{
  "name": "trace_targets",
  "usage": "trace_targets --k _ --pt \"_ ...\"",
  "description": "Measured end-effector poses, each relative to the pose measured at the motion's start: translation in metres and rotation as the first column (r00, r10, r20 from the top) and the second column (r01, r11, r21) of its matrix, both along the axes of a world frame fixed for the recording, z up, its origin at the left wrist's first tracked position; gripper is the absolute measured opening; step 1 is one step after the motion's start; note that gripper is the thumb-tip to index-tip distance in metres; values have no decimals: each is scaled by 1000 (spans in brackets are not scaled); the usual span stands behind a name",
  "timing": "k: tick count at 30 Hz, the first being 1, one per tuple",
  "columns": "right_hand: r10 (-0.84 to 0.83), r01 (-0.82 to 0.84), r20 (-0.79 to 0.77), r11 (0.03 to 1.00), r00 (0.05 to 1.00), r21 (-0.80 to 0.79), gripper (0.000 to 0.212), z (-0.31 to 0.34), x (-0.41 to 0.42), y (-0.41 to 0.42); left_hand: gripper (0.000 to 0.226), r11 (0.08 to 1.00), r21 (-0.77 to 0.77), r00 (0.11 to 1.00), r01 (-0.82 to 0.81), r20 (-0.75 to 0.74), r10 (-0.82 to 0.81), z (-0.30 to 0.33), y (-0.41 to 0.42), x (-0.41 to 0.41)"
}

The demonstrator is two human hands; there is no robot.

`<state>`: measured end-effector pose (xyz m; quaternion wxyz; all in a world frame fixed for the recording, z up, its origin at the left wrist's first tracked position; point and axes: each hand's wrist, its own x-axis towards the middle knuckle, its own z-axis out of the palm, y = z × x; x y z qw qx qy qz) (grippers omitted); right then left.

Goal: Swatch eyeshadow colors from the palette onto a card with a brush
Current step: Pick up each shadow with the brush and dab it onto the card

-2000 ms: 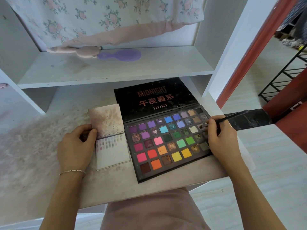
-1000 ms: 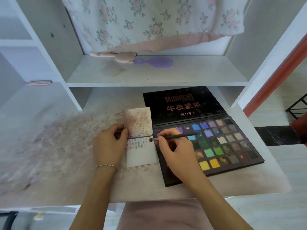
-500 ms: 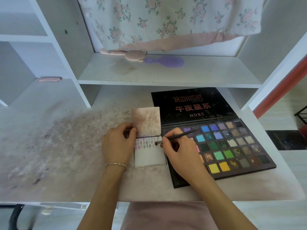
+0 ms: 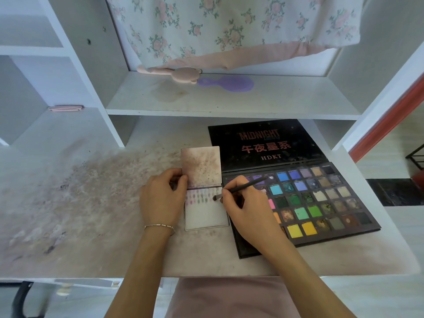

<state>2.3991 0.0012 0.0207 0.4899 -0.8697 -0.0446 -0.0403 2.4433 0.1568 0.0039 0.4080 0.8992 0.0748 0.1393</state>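
Pink fabric (image 4: 231, 297) covers our lap at the near edge, below the white desk (image 4: 91, 226), whose surface is stained with powder left of the card. We note two hands at work. Our left hand (image 4: 160, 200), with one thin bracelet (image 4: 159, 226) at the wrist, pinches the left edge of the card's raised flap between thumb and fingers. The card (image 4: 205, 214), one in number, lies flat on the desk just left of the palette, touching its edge; a short band of small coloured swatches runs across its upper part. Our right hand (image 4: 249, 210) grips one dark brush (image 4: 241, 188), fingers curled round the handle, the bristle tip resting on the card's right end of the swatch band. That hand lies over the palette's left columns.

One palette (image 4: 321, 203) sits open right of the card, its black lid (image 4: 263, 145) propped behind, lettered. The pans hidden by our hand we cannot count.

Beyond the palette, on the shelf (image 4: 229, 102), we record two hand mirrors or brushes: one pink (image 4: 174, 73), one purple (image 4: 227, 83), touching. Floral cloth (image 4: 229, 26) hangs behind them.
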Motion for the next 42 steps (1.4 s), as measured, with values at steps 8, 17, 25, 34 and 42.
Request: trace_targets --k 8,17,25,34,42 --pt "6 -6 5 1000 1000 4 23 0 0 0 13 1000 5 1000 7 -12 -7 1 0 0" --pt "13 -14 17 1000 1000 7 24 -1 0 0 14 1000 4 1000 9 -13 -9 2 -1 -1" --pt "9 -9 21 1000 1000 10 23 -1 0 -1 13 1000 9 1000 10 -19 -10 3 -1 -1" --pt "17 -17 26 1000 1000 2 24 -2 -1 -1 14 1000 8 1000 8 -26 -8 3 -1 -1" --pt "10 -11 8 1000 1000 29 21 -3 -1 -2 14 1000 -1 1000 5 -15 -6 3 -1 -1"
